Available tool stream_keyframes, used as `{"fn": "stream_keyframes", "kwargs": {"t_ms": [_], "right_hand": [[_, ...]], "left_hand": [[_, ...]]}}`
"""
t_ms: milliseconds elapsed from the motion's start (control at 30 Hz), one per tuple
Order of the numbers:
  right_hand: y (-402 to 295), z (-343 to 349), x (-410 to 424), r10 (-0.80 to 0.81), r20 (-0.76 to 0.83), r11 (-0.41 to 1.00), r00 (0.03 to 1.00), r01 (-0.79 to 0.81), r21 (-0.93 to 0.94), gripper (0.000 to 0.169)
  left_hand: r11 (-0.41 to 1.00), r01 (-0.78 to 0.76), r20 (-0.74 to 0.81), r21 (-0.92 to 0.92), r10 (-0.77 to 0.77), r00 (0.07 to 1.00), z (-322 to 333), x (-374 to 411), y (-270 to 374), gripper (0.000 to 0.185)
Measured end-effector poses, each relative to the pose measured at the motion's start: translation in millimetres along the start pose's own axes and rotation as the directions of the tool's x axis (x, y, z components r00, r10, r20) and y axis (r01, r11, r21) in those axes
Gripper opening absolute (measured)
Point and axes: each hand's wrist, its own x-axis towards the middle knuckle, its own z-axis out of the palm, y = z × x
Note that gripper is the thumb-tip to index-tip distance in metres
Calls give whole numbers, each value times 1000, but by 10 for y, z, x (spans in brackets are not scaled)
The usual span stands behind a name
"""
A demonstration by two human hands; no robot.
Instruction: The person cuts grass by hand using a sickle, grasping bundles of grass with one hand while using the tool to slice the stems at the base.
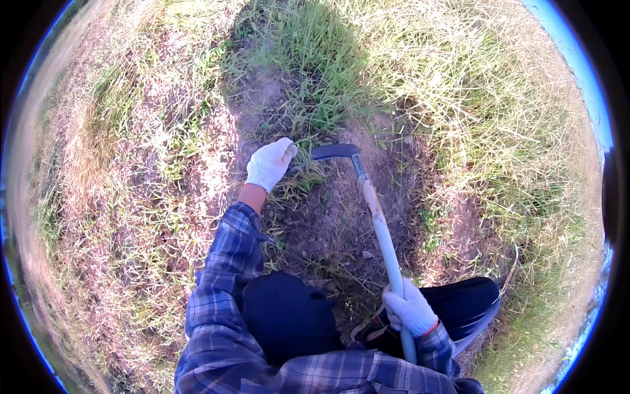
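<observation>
My right hand (411,308), in a white knit glove, is wrapped around the pale shaft of a long-handled sickle (383,229). The dark curved sickle blade (335,150) lies low over bare soil, its tip pointing left. Just left of that tip is my left hand (270,162), also gloved in white, with its fingers curled. Whether grass stems are inside those fingers is hidden. Cut or loose grass (307,177) lies below the left hand and the blade. Ahead of both stands a shaded clump of green grass (320,74).
Bare soil (339,212) stretches between my arms, with small clods. Dry, tangled grass (472,98) grows thickly on the right. Straw and short weeds (147,236) cover the left side. My bent knees (290,315) in dark trousers are close beneath the arms.
</observation>
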Motion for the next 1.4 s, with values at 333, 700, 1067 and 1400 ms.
{"fn": "stream_keyframes", "kwargs": {"t_ms": [333, 700, 1067, 1400], "right_hand": [[-62, -389, 150, -205, -422, 922, 883, 318, 218, 16], [-479, -1478, -742, -640, -511, 661, 574, 750, 14, 27], [768, -3034, -138, -715, -575, 699, 397, 433, -570, 18], [786, -2792, 508, -594, -592, 805, 545, 417, -423, 24]], "left_hand": [[950, -46, -417, -309, -91, 904, -998, 67, 618, 39], [999, 18, -132, -27, -21, 991, -1275, -29, 1007, 37], [907, 185, 338, 377, -321, 884, -1353, -229, 1646, 30], [636, -692, 589, 342, 429, 685, 283, 28, 1749, 31]]}}
